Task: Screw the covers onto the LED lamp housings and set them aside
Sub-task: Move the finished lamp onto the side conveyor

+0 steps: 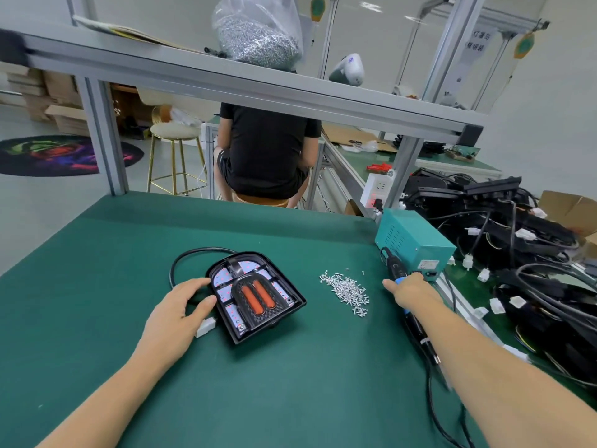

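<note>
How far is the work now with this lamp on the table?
Done: nothing visibly fastened. In hand: the left hand steadies the black arch-shaped lamp housing; the right hand grips the black electric screwdriver. Left: driving the loose silver screws and setting it aside.

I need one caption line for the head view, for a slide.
Left hand steadies lamp housing; right hand grips electric screwdriver beside loose screws.

A black arch-shaped LED lamp housing (256,297) with two orange lenses lies flat, touching the left hand's (181,305) fingertips.
</note>
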Available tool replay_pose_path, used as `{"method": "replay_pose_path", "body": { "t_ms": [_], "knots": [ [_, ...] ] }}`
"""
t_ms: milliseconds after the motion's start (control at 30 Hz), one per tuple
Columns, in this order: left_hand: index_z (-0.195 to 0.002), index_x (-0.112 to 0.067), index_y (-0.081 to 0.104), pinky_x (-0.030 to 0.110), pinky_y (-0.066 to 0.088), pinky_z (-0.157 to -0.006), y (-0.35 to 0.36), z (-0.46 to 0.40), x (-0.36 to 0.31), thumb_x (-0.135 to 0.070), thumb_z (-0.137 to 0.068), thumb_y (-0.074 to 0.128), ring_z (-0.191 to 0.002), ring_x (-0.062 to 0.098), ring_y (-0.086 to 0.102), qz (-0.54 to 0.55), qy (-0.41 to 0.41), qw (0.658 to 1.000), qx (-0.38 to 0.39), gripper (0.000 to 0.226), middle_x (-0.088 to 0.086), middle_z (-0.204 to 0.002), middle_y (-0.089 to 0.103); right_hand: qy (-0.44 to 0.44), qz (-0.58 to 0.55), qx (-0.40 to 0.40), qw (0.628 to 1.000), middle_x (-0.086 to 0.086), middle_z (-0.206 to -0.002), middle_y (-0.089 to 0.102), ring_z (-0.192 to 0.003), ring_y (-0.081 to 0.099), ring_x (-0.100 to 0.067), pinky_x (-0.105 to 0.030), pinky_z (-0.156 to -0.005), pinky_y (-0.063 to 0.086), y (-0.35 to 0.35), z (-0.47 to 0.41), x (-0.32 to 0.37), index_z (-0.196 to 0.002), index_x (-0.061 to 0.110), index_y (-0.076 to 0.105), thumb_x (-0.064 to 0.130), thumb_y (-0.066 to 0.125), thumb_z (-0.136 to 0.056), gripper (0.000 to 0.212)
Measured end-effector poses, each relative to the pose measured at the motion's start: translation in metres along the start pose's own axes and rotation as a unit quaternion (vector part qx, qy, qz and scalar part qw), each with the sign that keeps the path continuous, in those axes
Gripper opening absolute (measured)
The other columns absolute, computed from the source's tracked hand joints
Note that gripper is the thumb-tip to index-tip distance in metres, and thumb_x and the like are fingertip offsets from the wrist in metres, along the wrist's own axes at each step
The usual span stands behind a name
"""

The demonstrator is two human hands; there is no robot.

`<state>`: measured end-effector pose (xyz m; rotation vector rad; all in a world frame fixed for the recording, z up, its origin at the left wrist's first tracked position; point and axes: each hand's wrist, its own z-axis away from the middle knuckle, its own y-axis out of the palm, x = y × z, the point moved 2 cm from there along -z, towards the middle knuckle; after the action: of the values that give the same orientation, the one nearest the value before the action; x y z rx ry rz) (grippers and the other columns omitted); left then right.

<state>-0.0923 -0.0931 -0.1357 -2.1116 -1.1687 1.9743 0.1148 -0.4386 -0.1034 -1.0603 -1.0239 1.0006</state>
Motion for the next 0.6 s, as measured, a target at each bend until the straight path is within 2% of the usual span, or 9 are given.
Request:
{"method": "replay_pose_path", "body": {
  "t_ms": [100,167,233,267,367,467,500,567,600],
  "knots": [
    [-0.12,-0.031,0.059,0.028,0.038,-0.093,0.0,0.0,0.001,-0.023,-0.092,0.059,-0.111,0.009,0.052,-0.007,0.003,1.0,-0.002,0.028,-0.016,-0.119,0.058,0.012,0.032,-0.02,0.999,-0.016,-0.129,0.049,-0.118,0.051,-0.033,-0.038,-0.09,0.046,-0.003,0.004,0.003,-0.136,0.006,0.037,0.045,0.046,-0.099,0.054],
    [-0.116,-0.032,0.06,0.026,0.037,-0.092,0.0,-0.001,0.001,-0.023,-0.092,0.059,-0.11,0.009,0.052,-0.006,0.012,1.0,-0.005,0.026,-0.016,-0.118,0.058,-0.002,0.092,-0.091,0.992,-0.015,-0.132,0.05,-0.121,0.05,-0.031,-0.038,-0.093,0.044,-0.009,0.011,0.012,-0.133,0.006,0.041,0.055,0.049,-0.095,0.063],
    [-0.109,-0.036,0.059,0.02,0.036,-0.088,-0.001,-0.002,0.003,-0.021,-0.092,0.059,-0.109,0.006,0.05,0.012,0.02,0.999,-0.023,0.022,-0.019,-0.116,0.057,-0.08,0.128,-0.163,0.975,-0.013,-0.133,0.049,-0.123,0.048,-0.03,-0.039,-0.098,0.042,-0.014,0.021,0.031,-0.133,0.009,0.044,0.057,0.047,-0.095,0.061],
    [-0.108,-0.037,0.059,0.018,0.035,-0.087,-0.002,-0.003,0.005,-0.021,-0.092,0.059,-0.108,0.005,0.049,0.024,0.017,0.999,-0.04,0.022,-0.019,-0.117,0.057,-0.121,0.102,-0.165,0.974,-0.013,-0.132,0.049,-0.123,0.048,-0.03,-0.039,-0.098,0.041,-0.015,0.027,0.043,-0.133,0.009,0.045,0.055,0.046,-0.096,0.059],
    [-0.117,-0.022,0.059,0.024,0.032,-0.093,-0.01,-0.009,0.01,-0.02,-0.093,0.058,-0.11,0.009,0.044,0.013,-0.014,0.994,-0.111,0.024,-0.006,-0.127,0.054,-0.216,-0.031,-0.064,0.974,-0.012,-0.135,0.049,-0.124,0.048,-0.028,-0.038,-0.1,0.041,-0.012,0.048,0.083,-0.137,0.01,0.047,0.052,0.048,-0.096,0.059],
    [-0.122,-0.015,0.057,0.042,0.034,-0.101,-0.024,-0.021,0.012,-0.027,-0.095,0.054,-0.116,0.023,0.045,-0.076,-0.062,0.982,-0.16,0.03,0.003,-0.13,0.052,-0.244,-0.119,0.07,0.96,-0.009,-0.138,0.053,-0.125,0.051,-0.024,-0.036,-0.104,0.039,-0.002,0.071,0.115,-0.137,0.008,0.05,0.059,0.051,-0.092,0.068],
    [-0.121,-0.014,0.057,0.043,0.035,-0.1,-0.029,-0.025,0.013,-0.031,-0.095,0.052,-0.116,0.026,0.045,-0.108,-0.086,0.977,-0.162,0.032,0.005,-0.128,0.053,-0.237,-0.155,0.112,0.953,-0.01,-0.133,0.057,-0.119,0.055,-0.025,-0.036,-0.101,0.041,0.003,0.077,0.122,-0.134,0.007,0.054,0.063,0.053,-0.089,0.071],
    [-0.115,-0.014,0.061,0.042,0.037,-0.097,-0.035,-0.031,0.016,-0.042,-0.094,0.049,-0.112,0.027,0.046,-0.173,-0.131,0.967,-0.135,0.037,0.007,-0.119,0.057,-0.214,-0.202,0.192,0.936,-0.007,-0.11,0.06,-0.097,0.059,-0.024,-0.031,-0.085,0.041,0.013,0.087,0.136,-0.118,0.006,0.06,0.069,0.056,-0.083,0.073],
    [-0.109,-0.015,0.063,0.041,0.038,-0.094,-0.035,-0.032,0.017,-0.047,-0.093,0.046,-0.107,0.027,0.046,-0.204,-0.147,0.961,-0.115,0.039,0.006,-0.114,0.059,-0.199,-0.211,0.224,0.93,-0.004,-0.114,0.058,-0.1,0.057,-0.023,-0.032,-0.083,0.039,0.018,0.091,0.142,-0.117,0.011,0.06,0.071,0.059,-0.08,0.071]
  ]
}}
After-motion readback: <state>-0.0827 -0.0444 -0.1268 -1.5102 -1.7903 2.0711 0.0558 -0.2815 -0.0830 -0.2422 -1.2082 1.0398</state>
